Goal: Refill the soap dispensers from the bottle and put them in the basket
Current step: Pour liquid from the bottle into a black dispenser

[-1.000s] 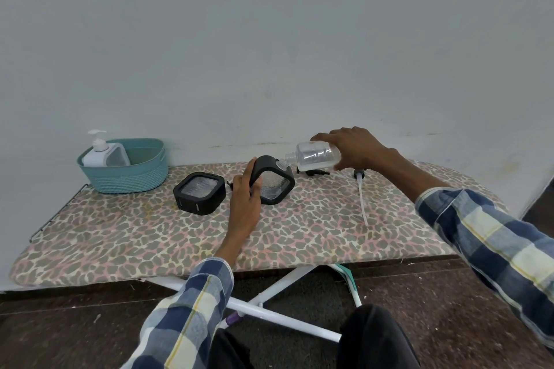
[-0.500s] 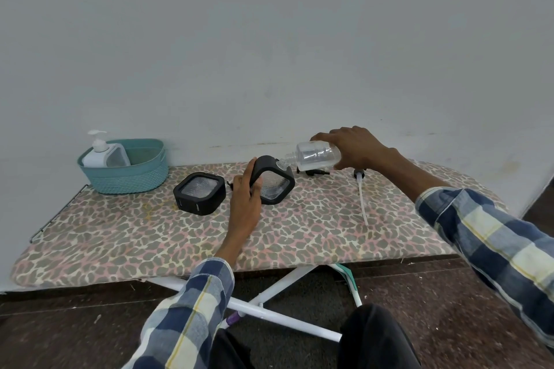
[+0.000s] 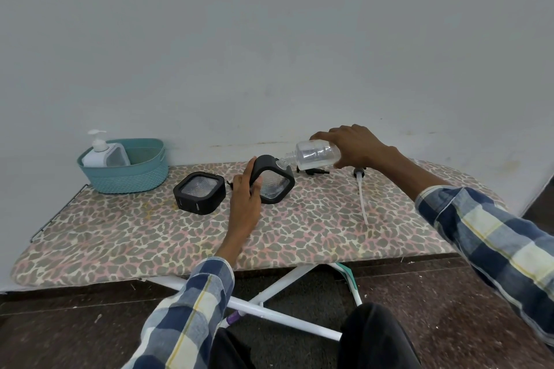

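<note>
On the leopard-print ironing board (image 3: 126, 237), near its centre, the left hand (image 3: 244, 204) is gripping a black-framed soap dispenser (image 3: 274, 183), thumb on one side and fingers curled round the frame, and is keeping it tilted with its opening facing toward two o'clock; at two o'clock from that dispenser, the right hand (image 3: 355, 145) is holding a clear plastic bottle (image 3: 317, 154) on its side, fingers wrapped over the base end, with the bottle's threaded neck touching or just at the dispenser's opening; whether liquid is flowing I cannot tell. At nine o'clock from the held dispenser, just beside the left hand, a second black-framed dispenser (image 3: 199, 193) is lying flat on the board; at ten o'clock, well apart at the board's far left corner, a teal basket (image 3: 126, 180) is sitting with a white pump dispenser (image 3: 103, 154) standing inside it. At three o'clock from the held dispenser, a pump head with its long white tube (image 3: 362, 198) is lying on the board, the tube pointing toward the near edge; a small black part (image 3: 311, 171) is lying under the bottle, too small to identify. Both plaid sleeves (image 3: 192, 314) are reaching in from six o'clock.
</note>
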The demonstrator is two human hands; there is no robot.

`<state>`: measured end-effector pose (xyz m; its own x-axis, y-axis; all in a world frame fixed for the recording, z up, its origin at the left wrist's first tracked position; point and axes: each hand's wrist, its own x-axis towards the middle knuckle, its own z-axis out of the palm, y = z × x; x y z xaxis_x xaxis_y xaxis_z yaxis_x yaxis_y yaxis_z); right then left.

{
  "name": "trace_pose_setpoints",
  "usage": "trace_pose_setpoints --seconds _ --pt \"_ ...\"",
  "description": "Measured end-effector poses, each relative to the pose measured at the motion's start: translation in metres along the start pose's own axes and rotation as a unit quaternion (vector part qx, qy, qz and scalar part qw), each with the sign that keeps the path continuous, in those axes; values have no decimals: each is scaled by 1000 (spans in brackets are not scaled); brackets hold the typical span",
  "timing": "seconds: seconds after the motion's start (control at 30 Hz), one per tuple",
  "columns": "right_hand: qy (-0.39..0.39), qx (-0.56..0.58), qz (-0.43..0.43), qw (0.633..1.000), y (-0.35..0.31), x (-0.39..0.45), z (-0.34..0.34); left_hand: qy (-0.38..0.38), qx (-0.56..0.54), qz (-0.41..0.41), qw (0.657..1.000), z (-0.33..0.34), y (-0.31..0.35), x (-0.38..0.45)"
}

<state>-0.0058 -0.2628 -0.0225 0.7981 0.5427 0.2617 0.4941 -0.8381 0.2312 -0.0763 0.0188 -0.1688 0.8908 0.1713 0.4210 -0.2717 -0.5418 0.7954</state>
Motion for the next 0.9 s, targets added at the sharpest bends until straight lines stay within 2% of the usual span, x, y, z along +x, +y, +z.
trace_pose_setpoints --seconds 0.9 --pt "9 2 -1 1000 2 1 3 0 2 -5 1000 0 0 -1"
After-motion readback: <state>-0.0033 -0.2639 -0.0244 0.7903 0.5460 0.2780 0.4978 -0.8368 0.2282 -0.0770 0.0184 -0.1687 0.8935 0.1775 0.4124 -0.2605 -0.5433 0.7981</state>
